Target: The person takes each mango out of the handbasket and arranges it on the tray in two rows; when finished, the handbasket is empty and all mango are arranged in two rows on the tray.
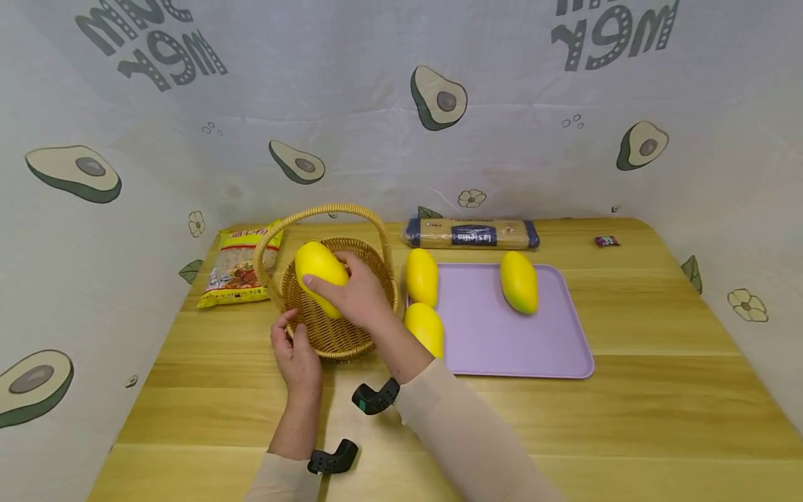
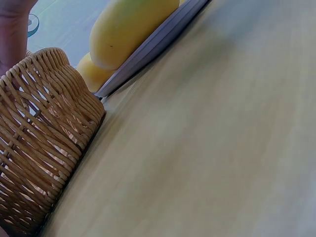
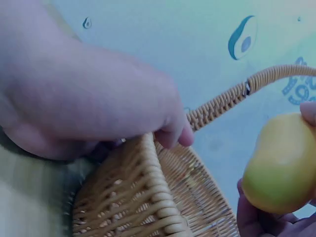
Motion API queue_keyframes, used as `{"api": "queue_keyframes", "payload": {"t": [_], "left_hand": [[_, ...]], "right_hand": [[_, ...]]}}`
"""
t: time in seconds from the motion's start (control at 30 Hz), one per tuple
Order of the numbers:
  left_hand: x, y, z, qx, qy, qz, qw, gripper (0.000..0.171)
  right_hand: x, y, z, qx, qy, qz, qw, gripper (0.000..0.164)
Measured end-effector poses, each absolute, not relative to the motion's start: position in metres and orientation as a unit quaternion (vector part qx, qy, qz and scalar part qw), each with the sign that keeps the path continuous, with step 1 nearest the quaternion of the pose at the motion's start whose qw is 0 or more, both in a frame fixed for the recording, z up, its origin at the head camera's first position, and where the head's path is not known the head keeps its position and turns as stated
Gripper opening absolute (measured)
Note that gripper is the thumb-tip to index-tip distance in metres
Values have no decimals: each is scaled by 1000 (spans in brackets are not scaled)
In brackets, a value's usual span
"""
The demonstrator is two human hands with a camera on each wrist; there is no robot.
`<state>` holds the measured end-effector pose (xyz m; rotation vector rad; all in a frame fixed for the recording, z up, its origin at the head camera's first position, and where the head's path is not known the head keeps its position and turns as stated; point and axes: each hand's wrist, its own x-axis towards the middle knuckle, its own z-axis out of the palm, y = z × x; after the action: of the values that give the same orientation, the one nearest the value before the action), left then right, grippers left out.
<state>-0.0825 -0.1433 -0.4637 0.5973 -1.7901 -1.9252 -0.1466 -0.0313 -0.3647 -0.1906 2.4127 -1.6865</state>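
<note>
My right hand point(image 1: 360, 293) grips a yellow mango point(image 1: 318, 268) over the mouth of a wicker basket point(image 1: 339, 338) with an arched handle. In the right wrist view the mango point(image 3: 281, 168) shows a greenish end, with fingers around it. My left hand point(image 1: 297, 359) holds the basket's near left rim; in the right wrist view the left hand's fingertips point(image 3: 185, 136) reach over that rim. Beside the basket, two mangoes point(image 1: 422, 277) lie along the left edge of a lilac tray point(image 1: 502, 348). Another mango point(image 1: 519, 282) lies on the tray's far right part.
Left of the basket lies a yellow food packet point(image 1: 238, 268). A long pack of spaghetti point(image 1: 472, 233) lies behind the tray, near the back edge. A small purple wrapped sweet point(image 1: 606, 241) is at the back right. An avocado-print cloth point(image 1: 370, 167) surrounds the table.
</note>
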Motion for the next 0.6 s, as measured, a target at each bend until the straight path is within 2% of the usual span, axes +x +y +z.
{"api": "queue_keyframes", "payload": {"t": [0.4,0.6], "left_hand": [[-83,-144,-462,217,-640,-702,225,25],[-84,-143,-463,218,-647,-694,228,31]], "right_hand": [[-104,-9,-360,-129,838,-517,115,74],[-85,16,-353,-151,863,-469,114,75]]}}
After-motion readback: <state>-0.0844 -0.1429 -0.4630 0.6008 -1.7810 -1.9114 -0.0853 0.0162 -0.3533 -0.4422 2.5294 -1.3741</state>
